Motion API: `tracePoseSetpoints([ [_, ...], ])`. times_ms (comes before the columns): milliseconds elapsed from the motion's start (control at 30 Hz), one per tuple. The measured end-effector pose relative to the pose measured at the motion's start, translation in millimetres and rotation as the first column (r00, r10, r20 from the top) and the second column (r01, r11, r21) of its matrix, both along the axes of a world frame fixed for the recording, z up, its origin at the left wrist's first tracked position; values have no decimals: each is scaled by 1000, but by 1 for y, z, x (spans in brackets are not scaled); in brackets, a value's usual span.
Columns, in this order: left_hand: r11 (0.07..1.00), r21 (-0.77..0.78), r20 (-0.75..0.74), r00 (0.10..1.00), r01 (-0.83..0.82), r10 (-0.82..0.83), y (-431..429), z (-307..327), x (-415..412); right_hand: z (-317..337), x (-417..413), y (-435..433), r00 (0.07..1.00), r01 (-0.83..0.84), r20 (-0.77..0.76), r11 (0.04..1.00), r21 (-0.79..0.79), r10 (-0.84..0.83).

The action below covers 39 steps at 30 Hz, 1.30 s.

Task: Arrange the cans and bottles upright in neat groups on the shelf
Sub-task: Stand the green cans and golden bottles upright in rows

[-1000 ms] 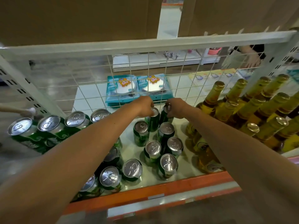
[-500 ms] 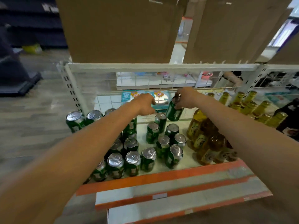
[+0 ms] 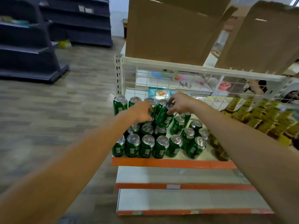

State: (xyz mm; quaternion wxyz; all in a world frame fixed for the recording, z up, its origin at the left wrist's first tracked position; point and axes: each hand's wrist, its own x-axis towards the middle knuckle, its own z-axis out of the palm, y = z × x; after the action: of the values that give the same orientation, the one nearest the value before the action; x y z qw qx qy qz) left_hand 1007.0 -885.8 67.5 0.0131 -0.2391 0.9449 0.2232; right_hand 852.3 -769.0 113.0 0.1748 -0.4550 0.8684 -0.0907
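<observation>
Many green cans point(image 3: 147, 147) with silver tops stand upright in rows on the white shelf with the orange front edge point(image 3: 174, 163). My right hand point(image 3: 180, 103) grips the top of one green can point(image 3: 164, 118), which is lifted and tilted above the back rows. My left hand point(image 3: 142, 111) is just left of it, fingers curled down over another green can that is mostly hidden beneath it. Yellow bottles point(image 3: 258, 116) with gold caps stand in a blurred group on the right of the shelf.
A white wire mesh panel point(image 3: 178, 81) closes the back of the shelf. Cardboard boxes point(image 3: 169, 29) sit on the shelf above. Two lower shelves point(image 3: 178, 177) jut out below. Dark shelving point(image 3: 24, 46) stands far left across the wooden floor.
Both hands have moved left from the middle cans toward the left group. The right hand has lifted its can and tilted it. The view has pulled back and turned left.
</observation>
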Motion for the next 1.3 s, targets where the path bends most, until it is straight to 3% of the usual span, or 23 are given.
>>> tracePoseSetpoints([
  [433, 996, 82, 41, 999, -33, 29, -14, -46, 6, -41, -4, -30, 1000, -1, 17, 996, 93, -1],
  [600, 998, 12, -134, 989, -55, 56, -14, -22, -8, -24, -12, -19, 1000, -11, 7, 996, 86, 11],
  [700, 994, -15, -295, 950, -109, 100, -13, 1, -28, -7, -32, -4, 999, 36, -37, 999, 25, -36],
  [800, 996, -31, -352, 934, -78, 62, -6, 21, -58, 4, -64, 14, 993, 102, -66, 994, 36, -99],
  [1000, 996, -84, -223, 973, 38, -56, 4, 17, -146, -28, -137, 26, 982, 171, -101, 982, 87, -162],
  [1300, 993, -68, 61, 994, 96, -92, -2, -26, -252, -110, -211, 0, 994, 108, -18, 990, 91, -107],
])
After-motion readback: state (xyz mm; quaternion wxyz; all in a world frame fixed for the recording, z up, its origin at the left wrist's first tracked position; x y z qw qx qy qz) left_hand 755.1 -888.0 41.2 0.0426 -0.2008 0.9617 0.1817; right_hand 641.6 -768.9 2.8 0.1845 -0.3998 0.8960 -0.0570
